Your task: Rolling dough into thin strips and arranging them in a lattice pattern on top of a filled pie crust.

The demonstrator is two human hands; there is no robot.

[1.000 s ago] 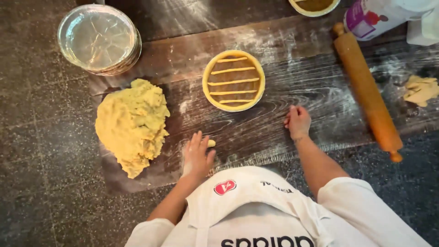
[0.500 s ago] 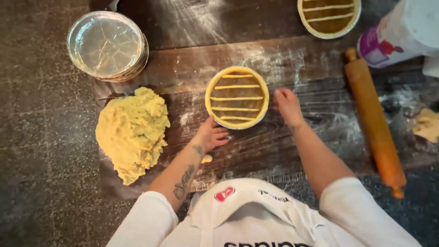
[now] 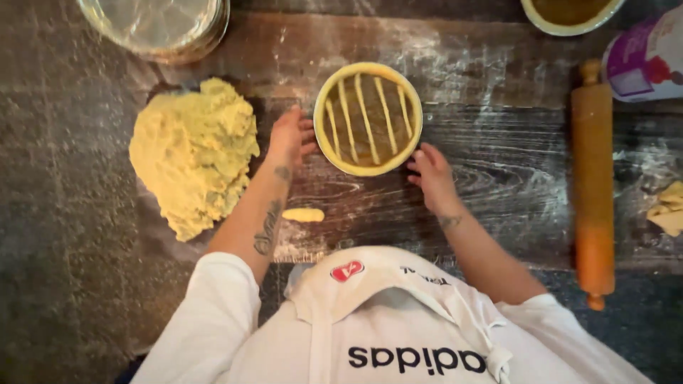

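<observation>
Left hand (image 3: pixel 290 136) and right hand (image 3: pixel 431 173) cup small tart (image 3: pixel 368 118) from both sides, keeping it steady; fingers spread, tips on rim; dough lump (image 3: pixel 193 153) just beside left fingers, close to grab.

Flour-dusted dark wood board (image 3: pixel 498 178), grainy, matt. Dough mound (image 3: pixel 192 153) left of centre: crumbly, rough, pale yellow. Tart (image 3: pixel 368 117): smooth dough strips over glossy brown filling. Rolling pin (image 3: pixel 593 185) at right: smooth orange wood. Shiny foil tins (image 3: pixel 153 25) upper left.
</observation>
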